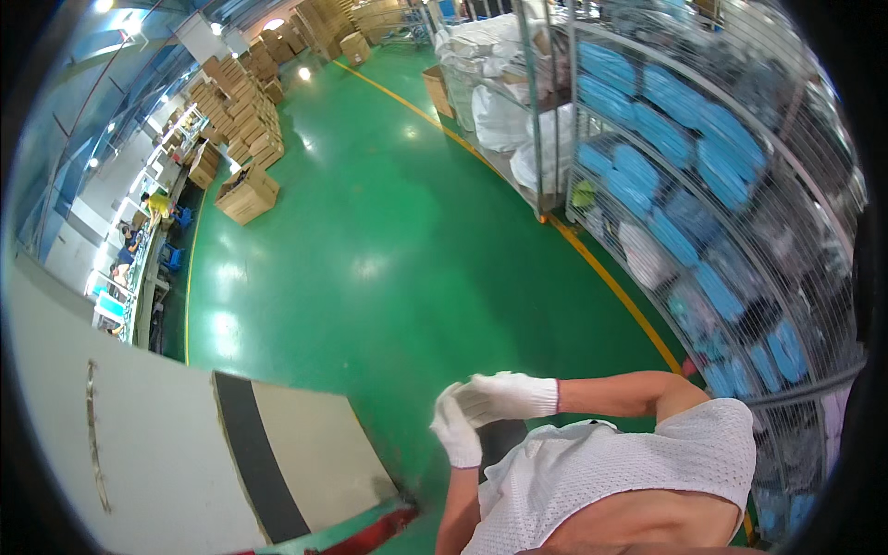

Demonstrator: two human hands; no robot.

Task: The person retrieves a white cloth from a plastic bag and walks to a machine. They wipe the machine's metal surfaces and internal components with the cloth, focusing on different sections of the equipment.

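Observation:
White knit gloves cover both of my hands, which meet in front of my body at the lower middle. My left hand (pixel 455 433) points upward from its wrist, its fingers bent in against the other hand. From the right comes my right hand (pixel 507 397), its fingers pressed against the left hand's fingers and palm. Both hands look closed on each other. Whether anything small lies between them is hidden. A white mesh-knit garment (pixel 610 472) covers my upper body, just behind the hands.
Tall wire cage carts (pixel 740 222) with blue and grey bundles line the right side, beside white sacks (pixel 504 116). A pale panel (pixel 314 444) stands at lower left. Cardboard boxes (pixel 248 194) and a workbench with seated people are farther off, across the green floor (pixel 370 231).

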